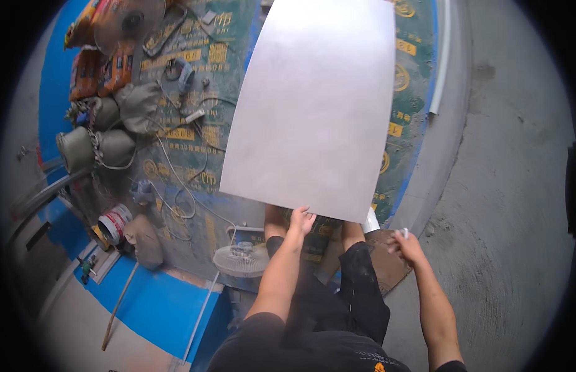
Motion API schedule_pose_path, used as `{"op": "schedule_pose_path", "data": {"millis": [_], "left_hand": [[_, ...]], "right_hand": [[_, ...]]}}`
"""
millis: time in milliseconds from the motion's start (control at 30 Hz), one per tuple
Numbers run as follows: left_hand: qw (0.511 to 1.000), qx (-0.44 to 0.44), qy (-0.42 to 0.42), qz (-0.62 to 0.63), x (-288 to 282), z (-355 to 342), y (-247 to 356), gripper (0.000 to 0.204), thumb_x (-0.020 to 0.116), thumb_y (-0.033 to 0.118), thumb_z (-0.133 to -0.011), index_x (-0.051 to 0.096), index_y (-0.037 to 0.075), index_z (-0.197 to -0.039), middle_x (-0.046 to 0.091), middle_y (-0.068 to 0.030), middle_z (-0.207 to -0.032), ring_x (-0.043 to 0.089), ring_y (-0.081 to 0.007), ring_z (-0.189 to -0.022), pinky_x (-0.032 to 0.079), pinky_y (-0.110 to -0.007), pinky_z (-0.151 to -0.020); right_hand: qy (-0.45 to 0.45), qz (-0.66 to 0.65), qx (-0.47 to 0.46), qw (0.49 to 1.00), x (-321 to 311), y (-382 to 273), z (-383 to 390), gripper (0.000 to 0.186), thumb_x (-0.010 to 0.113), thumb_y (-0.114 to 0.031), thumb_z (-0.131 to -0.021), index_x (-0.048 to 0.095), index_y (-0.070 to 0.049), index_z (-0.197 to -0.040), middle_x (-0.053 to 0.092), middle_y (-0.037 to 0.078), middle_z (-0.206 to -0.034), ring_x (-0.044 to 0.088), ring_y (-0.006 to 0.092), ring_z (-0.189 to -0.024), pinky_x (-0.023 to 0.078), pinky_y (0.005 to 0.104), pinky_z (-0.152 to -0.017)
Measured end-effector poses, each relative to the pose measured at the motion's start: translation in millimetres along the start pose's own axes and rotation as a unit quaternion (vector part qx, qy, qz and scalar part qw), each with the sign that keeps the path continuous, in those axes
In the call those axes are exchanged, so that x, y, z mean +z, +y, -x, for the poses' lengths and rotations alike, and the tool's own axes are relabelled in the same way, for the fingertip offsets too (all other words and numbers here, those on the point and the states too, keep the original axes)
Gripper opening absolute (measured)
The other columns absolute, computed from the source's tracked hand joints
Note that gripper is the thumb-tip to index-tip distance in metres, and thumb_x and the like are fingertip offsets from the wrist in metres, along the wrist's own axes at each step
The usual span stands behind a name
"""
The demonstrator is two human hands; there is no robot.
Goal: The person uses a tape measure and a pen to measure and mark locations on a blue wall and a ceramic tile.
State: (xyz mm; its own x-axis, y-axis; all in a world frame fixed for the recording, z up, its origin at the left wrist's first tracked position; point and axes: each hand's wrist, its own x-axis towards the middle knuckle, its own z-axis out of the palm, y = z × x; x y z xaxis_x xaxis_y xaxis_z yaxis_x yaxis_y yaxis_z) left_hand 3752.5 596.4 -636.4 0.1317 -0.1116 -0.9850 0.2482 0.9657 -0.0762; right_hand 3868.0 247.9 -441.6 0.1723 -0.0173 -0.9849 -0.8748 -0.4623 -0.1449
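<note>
A large pale, smooth rectangular panel (309, 105) fills the upper middle of the head view, its near edge above my legs. My left hand (303, 221) grips that near edge, thumb at the rim and some fingers hidden beneath. My right hand (404, 248) is apart from the panel, off its near right corner, with fingers curled on a small white object (406, 233) too small to identify. A white cylinder (371, 218) shows beside that corner, and a brown board (381, 276) lies beside my right leg.
Green printed floor covering (192, 170) carries cables, grey sacks (80, 149), orange bags (114, 71), a bucket (114, 223) and a fan (238, 263). At lower left are blue sheeting (129, 291) and a wooden pole (117, 310). A grey concrete floor (505, 217) spans the right, near a white strip (442, 62).
</note>
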Motion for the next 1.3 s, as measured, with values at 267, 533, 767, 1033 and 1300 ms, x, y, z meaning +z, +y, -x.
{"op": "schedule_pose_path", "data": {"millis": [267,533,767,1033,1300], "left_hand": [[1.0,0.021,0.015,-0.001,-55,-129,-12,0.034,0.056,-0.003,-0.082,0.043,0.01,-0.112,0.052,-0.0104,-0.115,0.052,-0.0237,-0.109,0.032,-0.046,-0.109],[0.997,0.04,0.073,0.005,-84,-218,15,0.036,0.058,-0.003,-0.081,0.041,0.012,-0.109,0.049,-0.0068,-0.097,0.05,-0.018,-0.087,0.037,-0.044,-0.106],[0.997,0.043,0.05,-0.047,-103,-292,24,0.043,0.058,0.0,-0.083,0.039,0.01,-0.121,0.046,-0.0111,-0.119,0.047,-0.0247,-0.114,0.037,-0.042,-0.105],[0.943,0.052,0.098,-0.313,-123,-279,39,0.015,0.063,0.011,-0.081,0.058,0.0,-0.072,0.056,-0.0074,-0.063,0.054,-0.0258,-0.059,0.051,-0.045,-0.063],[0.816,0.098,0.06,-0.567,-158,-197,106,0.04,0.056,0.027,-0.082,0.061,0.0,-0.111,0.066,-0.0248,-0.11,0.062,-0.0414,-0.103,0.049,-0.046,-0.091]], "right_hand": [[0.009,-0.085,0.124,0.989,98,16,39,0.034,0.049,-0.035,-0.102,0.058,-0.004,-0.111,0.07,0.011,-0.097,0.062,0.0125,-0.062,0.038,0.0214,-0.044],[-0.029,-0.027,0.072,0.997,149,-45,-12,0.035,0.046,-0.031,-0.103,0.056,0.001,-0.114,0.069,0.014,-0.1,0.061,0.0115,-0.064,0.036,0.0199,-0.044],[0.012,0.039,0.066,0.997,135,-48,-19,0.038,0.049,-0.037,-0.101,0.054,0.0,-0.109,0.068,0.017,-0.093,0.061,0.0153,-0.057,0.033,0.02,-0.039],[0.011,0.073,0.076,0.994,183,-73,-35,0.034,0.048,-0.031,-0.102,0.056,0.002,-0.11,0.069,0.014,-0.095,0.059,0.0119,-0.06,0.034,0.02,-0.042],[-0.019,0.161,0.059,0.985,286,-130,-15,0.028,0.06,-0.024,-0.097,0.057,0.002,-0.108,0.07,0.011,-0.09,0.055,0.0083,-0.059,0.041,0.0207,-0.052]]}}
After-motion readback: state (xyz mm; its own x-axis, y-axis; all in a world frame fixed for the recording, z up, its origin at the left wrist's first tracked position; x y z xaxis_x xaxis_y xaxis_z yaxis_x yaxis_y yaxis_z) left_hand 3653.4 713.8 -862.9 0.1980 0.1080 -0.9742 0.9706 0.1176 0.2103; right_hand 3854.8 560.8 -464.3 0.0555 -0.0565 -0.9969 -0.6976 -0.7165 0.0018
